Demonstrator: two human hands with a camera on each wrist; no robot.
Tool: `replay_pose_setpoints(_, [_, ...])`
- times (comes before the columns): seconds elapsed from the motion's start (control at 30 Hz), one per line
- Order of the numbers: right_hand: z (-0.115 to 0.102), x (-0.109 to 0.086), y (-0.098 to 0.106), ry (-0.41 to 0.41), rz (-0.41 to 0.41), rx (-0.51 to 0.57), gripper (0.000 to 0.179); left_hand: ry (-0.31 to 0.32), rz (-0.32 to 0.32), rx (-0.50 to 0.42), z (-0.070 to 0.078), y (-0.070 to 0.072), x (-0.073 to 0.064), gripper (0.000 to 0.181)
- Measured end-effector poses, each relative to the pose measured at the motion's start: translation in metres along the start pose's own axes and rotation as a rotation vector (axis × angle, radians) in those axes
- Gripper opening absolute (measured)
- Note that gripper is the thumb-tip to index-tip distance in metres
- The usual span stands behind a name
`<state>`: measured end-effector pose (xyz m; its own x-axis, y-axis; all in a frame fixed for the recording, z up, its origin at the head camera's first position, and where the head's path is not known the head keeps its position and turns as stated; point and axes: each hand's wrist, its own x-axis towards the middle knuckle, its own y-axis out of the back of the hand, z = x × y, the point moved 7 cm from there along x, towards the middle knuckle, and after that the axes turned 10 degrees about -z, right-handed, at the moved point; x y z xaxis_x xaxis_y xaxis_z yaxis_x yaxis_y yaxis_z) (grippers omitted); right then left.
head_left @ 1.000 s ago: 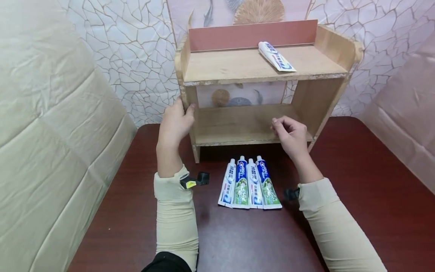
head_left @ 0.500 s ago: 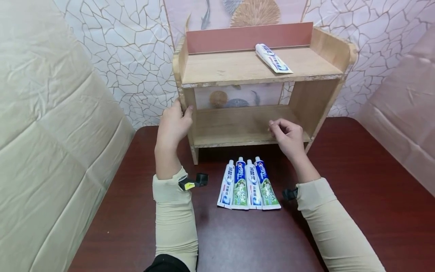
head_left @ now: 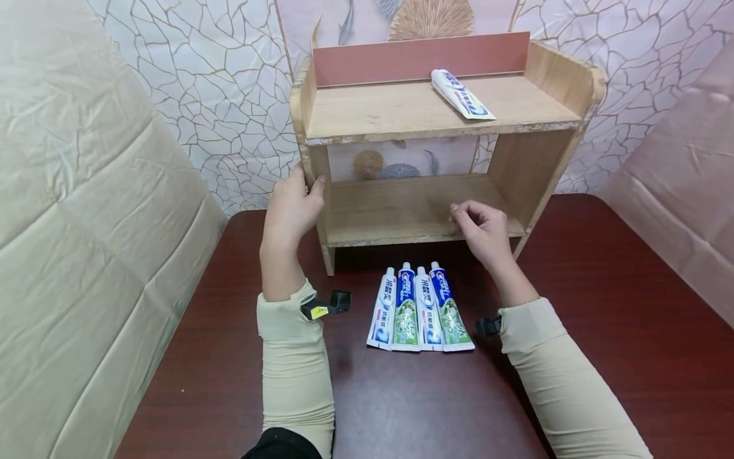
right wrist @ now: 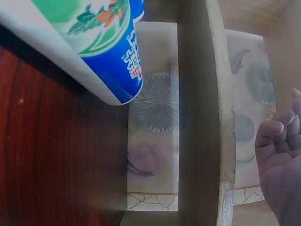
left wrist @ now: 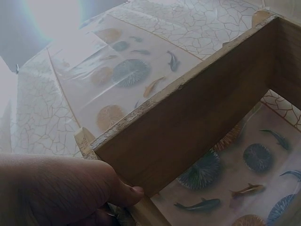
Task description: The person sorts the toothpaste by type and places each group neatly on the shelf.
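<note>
My left hand grips the front edge of the left side panel of a small two-tier wooden shelf, thumb on the inner side. The left wrist view shows that thumb against the wood. My right hand hovers before the lower tier, fingers loosely curled and holding nothing; the right wrist view shows its bent fingers. One white toothpaste tube lies slantwise on the top tier. Several more lie side by side on the table, white toothpaste tubes alternating with blue-and-green toothpaste tubes, caps toward the shelf.
The shelf stands at the back of a dark red-brown table. A reddish back board edges its top tier. Behind it hangs a crackle-patterned sheet; pale padded cloth rises on the left and a pinkish cloth on the right.
The right hand has drifted very slightly left in front of the lower tier. The left hand keeps its grip on the side panel, and the tubes lie as before.
</note>
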<state>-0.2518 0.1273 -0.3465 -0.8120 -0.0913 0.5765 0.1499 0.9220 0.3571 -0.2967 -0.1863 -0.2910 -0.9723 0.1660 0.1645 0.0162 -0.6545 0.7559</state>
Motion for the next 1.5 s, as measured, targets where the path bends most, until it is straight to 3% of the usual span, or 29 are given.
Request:
replay_pose_setpoints(0.27, [0.005, -0.001, -0.011, -0.018, -0.057, -0.018, 0.026, -0.002, -0.017, -0.003, -0.005, -0.001, 0.000, 0.043])
replay_pose_setpoints(0.6, [0.013, -0.003, -0.020, -0.111, -0.144, -0.067, 0.028, -0.031, -0.017, 0.007, 0.000, 0.000, 0.004, 0.043])
replay_pose_setpoints(1.5, [0.016, -0.003, -0.023, -0.165, -0.173, -0.104, 0.029, -0.030, -0.018, -0.003, -0.001, 0.000, 0.000, 0.045])
